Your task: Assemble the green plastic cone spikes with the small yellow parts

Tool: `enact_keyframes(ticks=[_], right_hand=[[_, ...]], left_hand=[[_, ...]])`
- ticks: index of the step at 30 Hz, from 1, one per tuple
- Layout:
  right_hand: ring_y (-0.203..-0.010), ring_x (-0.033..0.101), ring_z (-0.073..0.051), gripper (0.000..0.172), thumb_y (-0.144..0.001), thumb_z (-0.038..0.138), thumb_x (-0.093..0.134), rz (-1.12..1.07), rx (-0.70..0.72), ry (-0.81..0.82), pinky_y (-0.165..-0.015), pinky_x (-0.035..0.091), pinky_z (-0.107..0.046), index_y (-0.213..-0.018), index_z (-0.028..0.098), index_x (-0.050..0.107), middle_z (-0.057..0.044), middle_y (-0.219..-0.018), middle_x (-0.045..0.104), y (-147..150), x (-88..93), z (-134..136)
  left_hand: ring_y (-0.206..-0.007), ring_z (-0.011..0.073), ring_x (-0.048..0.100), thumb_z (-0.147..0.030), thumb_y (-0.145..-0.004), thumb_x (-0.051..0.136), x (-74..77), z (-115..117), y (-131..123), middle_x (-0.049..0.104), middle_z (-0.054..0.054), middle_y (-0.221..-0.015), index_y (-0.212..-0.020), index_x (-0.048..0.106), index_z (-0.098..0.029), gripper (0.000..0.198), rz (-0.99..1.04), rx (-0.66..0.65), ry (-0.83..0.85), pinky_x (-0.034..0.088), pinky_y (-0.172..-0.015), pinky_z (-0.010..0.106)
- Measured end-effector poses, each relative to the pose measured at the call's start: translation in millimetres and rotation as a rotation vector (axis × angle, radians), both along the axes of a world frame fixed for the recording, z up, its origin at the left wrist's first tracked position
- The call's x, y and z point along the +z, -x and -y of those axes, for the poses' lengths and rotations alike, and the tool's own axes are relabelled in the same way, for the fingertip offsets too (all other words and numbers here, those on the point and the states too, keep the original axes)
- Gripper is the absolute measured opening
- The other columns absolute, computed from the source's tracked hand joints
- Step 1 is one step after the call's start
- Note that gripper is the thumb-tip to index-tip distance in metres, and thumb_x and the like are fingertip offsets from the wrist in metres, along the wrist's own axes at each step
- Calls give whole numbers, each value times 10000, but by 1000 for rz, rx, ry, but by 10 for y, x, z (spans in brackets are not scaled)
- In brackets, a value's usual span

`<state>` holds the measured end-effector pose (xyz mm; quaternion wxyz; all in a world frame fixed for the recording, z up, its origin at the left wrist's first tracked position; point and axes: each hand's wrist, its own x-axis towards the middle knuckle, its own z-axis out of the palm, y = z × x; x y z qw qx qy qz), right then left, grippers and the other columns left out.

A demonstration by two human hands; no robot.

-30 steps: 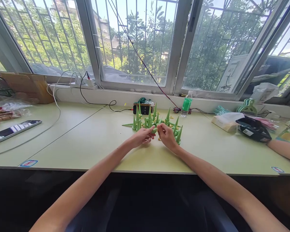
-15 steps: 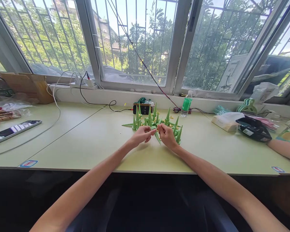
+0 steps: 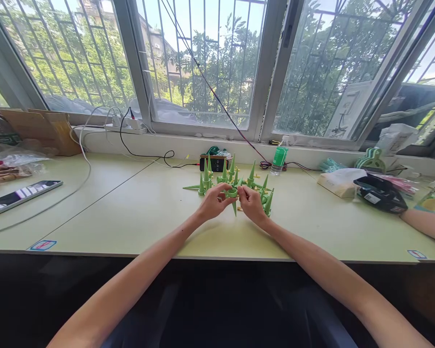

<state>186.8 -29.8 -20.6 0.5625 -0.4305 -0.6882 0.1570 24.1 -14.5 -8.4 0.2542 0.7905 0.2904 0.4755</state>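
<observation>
Between thumb and fingers, my left hand (image 3: 213, 202) grips a green plastic cone (image 3: 234, 208), its point downward and its round open end turned up. Against the right side of that open end, my right hand (image 3: 251, 203) is closed in a pinch; whatever it pinches is small and mostly covered by the fingers. Just behind both hands stand several similar green cones (image 3: 252, 175), most of them upright. Small yellow parts (image 3: 258, 176) show among them.
A phone with a lit timer (image 3: 213, 164) leans behind the cones. A green-labelled bottle (image 3: 280, 155) stands behind right. Another phone (image 3: 23, 195) and a white cable (image 3: 89, 169) lie left. A tissue box (image 3: 339, 183), a black item (image 3: 380, 193) and another person's arm (image 3: 426, 224) are right.
The cone in my left hand has turned, so its open end now faces up and its tip points straighter down. My left fingers have shifted around it; my right hand has barely moved.
</observation>
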Motion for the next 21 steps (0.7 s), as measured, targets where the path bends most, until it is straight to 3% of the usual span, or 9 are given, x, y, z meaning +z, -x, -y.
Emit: enact_keyframes(ticks=[6, 15, 18, 21], right_hand=[[-506, 335, -106, 430, -951, 484, 389, 9, -10, 2, -513, 266, -257, -626, 204, 381, 40, -533, 380, 1, 5, -6], [-486, 340, -106, 452, -944, 507, 394, 16, -36, 35, -496, 260, -255, -611, 201, 405, 37, -510, 375, -6, -12, -13], [-482, 368, -109, 427, -949, 516, 386, -17, -44, 40, -498, 279, -251, -668, 201, 454, 37, -521, 404, -7, -13, 0], [-483, 370, -110, 411, -951, 526, 380, -46, -51, 41, -495, 288, -245, -716, 204, 478, 38, -532, 412, -13, -8, 7]], left_hand=[[-553, 46, 463, -443, -821, 640, 16, 19, 18, 533, 47, -985, -1011, 602, -189, 319, -71, 3, -72, 367, -444, 183], [-582, 64, 468, -402, -822, 636, 32, 44, 13, 539, 54, -997, -1026, 608, -204, 285, -125, 18, -35, 410, -520, 206], [-536, 37, 461, -388, -791, 671, 26, 18, 5, 545, 41, -1018, -1035, 571, -204, 321, -63, 20, 73, 416, -514, 205], [-463, 29, 454, -434, -751, 704, 16, -26, 8, 569, 26, -937, -982, 538, -183, 380, 34, 10, 312, 376, -430, 203]])
